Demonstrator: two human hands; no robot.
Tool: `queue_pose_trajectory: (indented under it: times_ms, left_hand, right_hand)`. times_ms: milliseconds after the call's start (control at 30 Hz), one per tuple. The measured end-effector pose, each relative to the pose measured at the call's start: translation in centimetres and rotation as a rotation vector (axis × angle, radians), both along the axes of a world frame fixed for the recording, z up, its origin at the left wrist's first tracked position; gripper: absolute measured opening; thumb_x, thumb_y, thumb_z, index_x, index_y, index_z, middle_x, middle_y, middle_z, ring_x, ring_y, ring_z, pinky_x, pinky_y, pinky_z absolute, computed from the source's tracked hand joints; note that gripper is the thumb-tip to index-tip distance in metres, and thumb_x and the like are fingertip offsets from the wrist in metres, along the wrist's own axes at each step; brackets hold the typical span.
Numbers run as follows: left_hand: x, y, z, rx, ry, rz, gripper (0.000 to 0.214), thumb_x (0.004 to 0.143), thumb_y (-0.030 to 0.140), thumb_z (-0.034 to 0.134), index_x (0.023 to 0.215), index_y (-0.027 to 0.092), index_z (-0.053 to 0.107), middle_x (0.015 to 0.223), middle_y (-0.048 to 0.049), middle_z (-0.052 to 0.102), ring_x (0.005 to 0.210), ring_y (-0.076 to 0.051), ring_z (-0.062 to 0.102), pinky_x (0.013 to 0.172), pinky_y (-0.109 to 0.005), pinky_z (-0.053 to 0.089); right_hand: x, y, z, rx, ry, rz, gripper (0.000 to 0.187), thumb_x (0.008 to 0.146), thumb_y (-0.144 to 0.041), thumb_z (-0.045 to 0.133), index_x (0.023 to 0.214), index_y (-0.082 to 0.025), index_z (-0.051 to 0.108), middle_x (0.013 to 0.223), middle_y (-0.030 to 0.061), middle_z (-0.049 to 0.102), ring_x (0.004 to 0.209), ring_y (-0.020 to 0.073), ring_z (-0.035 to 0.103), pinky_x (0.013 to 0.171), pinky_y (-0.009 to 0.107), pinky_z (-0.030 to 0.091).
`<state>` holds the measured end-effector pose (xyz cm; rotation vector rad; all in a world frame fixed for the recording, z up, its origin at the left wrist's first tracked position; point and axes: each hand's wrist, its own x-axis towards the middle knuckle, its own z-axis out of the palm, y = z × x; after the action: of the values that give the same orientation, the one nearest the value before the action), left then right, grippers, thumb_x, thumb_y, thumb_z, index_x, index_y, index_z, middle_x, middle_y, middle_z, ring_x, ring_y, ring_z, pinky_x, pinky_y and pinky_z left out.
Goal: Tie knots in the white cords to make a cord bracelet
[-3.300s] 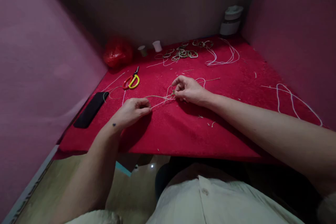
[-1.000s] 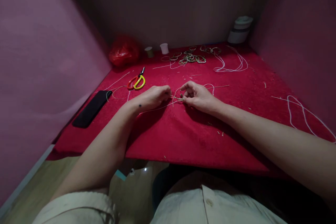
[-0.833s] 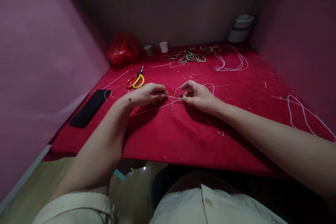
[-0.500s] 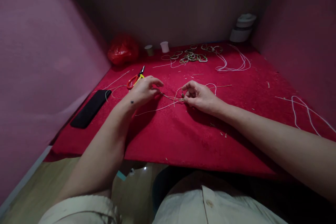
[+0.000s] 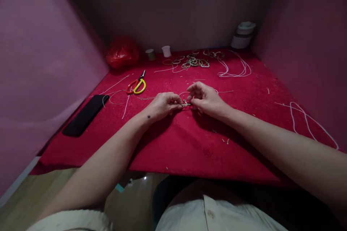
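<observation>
My left hand [image 5: 162, 105] and my right hand [image 5: 206, 99] meet at the middle of the red felt table [image 5: 176, 137]. Both pinch a small knotted piece of thin cord [image 5: 185, 104] between fingertips, the hands almost touching. Loose ends of the cord trail left across the felt toward the scissors [image 5: 136, 86]. The knot itself is tiny and partly hidden by my fingers.
Orange and yellow scissors lie at the left, a black phone [image 5: 85, 114] nearer the left edge. At the back sit a red bag [image 5: 121, 56], two small cups [image 5: 166, 51], a heap of finished bracelets [image 5: 194, 62], white cords [image 5: 234, 70] and a white container [image 5: 242, 35]. More white cord [image 5: 300, 117] lies far right.
My left hand pulled a cord end out to the left, then came back to the right hand. Both hands now pinch the knot close together.
</observation>
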<state>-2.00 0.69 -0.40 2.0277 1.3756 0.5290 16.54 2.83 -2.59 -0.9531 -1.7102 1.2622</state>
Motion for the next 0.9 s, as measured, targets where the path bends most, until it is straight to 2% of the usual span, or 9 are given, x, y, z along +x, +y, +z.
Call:
queue_pose_trajectory:
  times_ms: [133, 300, 467, 733, 900]
  left_hand:
    - [0.2, -0.3, 0.2, 0.007, 0.012, 0.006, 0.009, 0.079, 0.019, 0.061, 0.080, 0.013, 0.066, 0.057, 0.0028, 0.054, 0.046, -0.006, 0.046, 0.051, -0.022, 0.037]
    - [-0.2, -0.2, 0.4, 0.085, 0.065, 0.032, 0.012, 0.078, 0.018, 0.062, 0.088, 0.014, 0.067, 0.070, -0.0004, 0.062, 0.053, -0.008, 0.049, 0.056, -0.023, 0.040]
    - [-1.1, 0.3, 0.4, 0.128, 0.144, 0.017, 0.010, 0.078, 0.020, 0.063, 0.084, 0.015, 0.068, 0.082, -0.0042, 0.064, 0.072, -0.012, 0.056, 0.066, -0.025, 0.043]
    - [-1.0, 0.5, 0.4, 0.108, 0.179, -0.001, 0.011, 0.077, 0.019, 0.062, 0.085, 0.014, 0.069, 0.080, -0.0032, 0.062, 0.074, -0.013, 0.055, 0.068, -0.025, 0.043]
    - [-0.8, 0.3, 0.6, 0.091, 0.208, -0.003, 0.010, 0.079, 0.018, 0.060, 0.084, 0.015, 0.068, 0.078, -0.0022, 0.060, 0.070, -0.012, 0.053, 0.065, -0.024, 0.040]
  right_hand:
    - [2.0, 1.6, 0.8, 0.090, -0.049, -0.142, 0.033, 0.063, 0.001, 0.047, 0.090, -0.018, 0.050, 0.082, 0.0026, 0.060, 0.062, 0.0110, 0.049, 0.054, 0.026, 0.039]
    - [4.4, 3.2, 1.4, 0.356, -0.370, -0.190, 0.027, 0.063, 0.003, 0.050, 0.079, -0.017, 0.057, 0.080, 0.0029, 0.059, 0.067, 0.0136, 0.049, 0.061, 0.029, 0.038]
    - [4.5, 3.1, 1.6, 0.506, -0.550, -0.089, 0.020, 0.068, -0.001, 0.057, 0.079, -0.016, 0.064, 0.083, 0.0059, 0.059, 0.070, 0.0153, 0.051, 0.068, 0.031, 0.040]
    - [3.1, 2.2, 1.0, 0.646, -0.769, 0.018, 0.020, 0.083, -0.013, 0.054, 0.093, -0.020, 0.070, 0.098, 0.0061, 0.061, 0.082, 0.0168, 0.055, 0.071, 0.029, 0.039]
    - [2.5, 1.8, 1.3, 0.682, -0.790, 0.108, 0.017, 0.085, -0.022, 0.056, 0.094, -0.022, 0.070, 0.093, 0.0038, 0.058, 0.076, 0.0138, 0.053, 0.067, 0.026, 0.037]
